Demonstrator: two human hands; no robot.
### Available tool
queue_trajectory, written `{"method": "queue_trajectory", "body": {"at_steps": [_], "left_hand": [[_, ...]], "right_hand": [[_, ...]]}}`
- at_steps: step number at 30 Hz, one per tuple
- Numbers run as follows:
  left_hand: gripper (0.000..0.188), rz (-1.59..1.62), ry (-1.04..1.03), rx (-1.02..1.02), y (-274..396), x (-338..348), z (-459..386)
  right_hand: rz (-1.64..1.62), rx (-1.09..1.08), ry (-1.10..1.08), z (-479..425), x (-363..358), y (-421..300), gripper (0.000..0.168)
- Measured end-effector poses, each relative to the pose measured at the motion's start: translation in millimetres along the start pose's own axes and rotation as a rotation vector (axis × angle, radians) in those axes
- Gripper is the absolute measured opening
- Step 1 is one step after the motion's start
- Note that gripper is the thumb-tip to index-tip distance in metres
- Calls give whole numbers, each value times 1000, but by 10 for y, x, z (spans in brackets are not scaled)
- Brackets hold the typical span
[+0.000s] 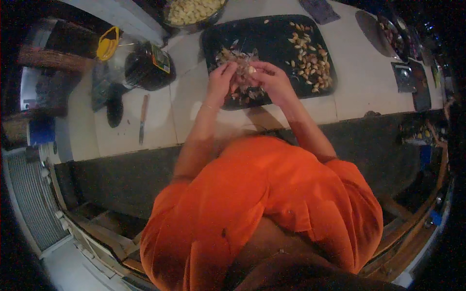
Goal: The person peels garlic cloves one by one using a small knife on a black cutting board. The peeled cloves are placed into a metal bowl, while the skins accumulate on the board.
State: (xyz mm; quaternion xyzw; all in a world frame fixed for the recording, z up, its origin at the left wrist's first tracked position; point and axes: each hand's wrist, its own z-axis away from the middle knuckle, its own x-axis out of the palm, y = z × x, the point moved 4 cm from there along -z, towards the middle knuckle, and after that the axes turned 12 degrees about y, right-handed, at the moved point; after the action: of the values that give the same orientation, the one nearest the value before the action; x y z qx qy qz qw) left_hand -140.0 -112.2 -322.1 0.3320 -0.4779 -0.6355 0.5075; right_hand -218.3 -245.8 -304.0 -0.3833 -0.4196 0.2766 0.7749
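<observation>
A black tray [269, 40] lies on the tiled counter. My left hand [221, 82] is over its left part, fingertips bent together at a heap of garlic skins [236, 54]; whether it grips anything is unclear. Close to its right, my right hand [273, 80] holds a pale garlic clove [252, 70] between thumb and fingers. Papery skins and reddish cloves lie beneath both hands, partly hidden by them. Many unpeeled garlic cloves [315, 67] are spread along the tray's right side. Beyond the tray's top left corner stands a bowl of peeled garlic cloves [194, 11].
A knife with a wooden handle [144, 109] lies on the counter at left. Behind it stand a large dark-filled plastic jar [147, 67] and a yellow plastic lid with a handle [108, 43]. A dark cloth [318, 10] and a metal item [403, 77] lie farther right.
</observation>
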Motion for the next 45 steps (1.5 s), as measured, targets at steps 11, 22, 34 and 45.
{"method": "queue_trajectory", "body": {"at_steps": [11,22,34,45], "left_hand": [[39,128,-65,54,72,210,109],[41,56,-164,83,54,212,66],[43,48,-154,107,31,192,69],[33,46,-96,149,-23,185,-3]], "right_hand": [[226,-259,40,-88,-166,83,21],[204,-131,9,-118,-218,87,19],[135,23,1,-166,-260,149,16],[475,-358,-1,-194,-260,143,20]]}}
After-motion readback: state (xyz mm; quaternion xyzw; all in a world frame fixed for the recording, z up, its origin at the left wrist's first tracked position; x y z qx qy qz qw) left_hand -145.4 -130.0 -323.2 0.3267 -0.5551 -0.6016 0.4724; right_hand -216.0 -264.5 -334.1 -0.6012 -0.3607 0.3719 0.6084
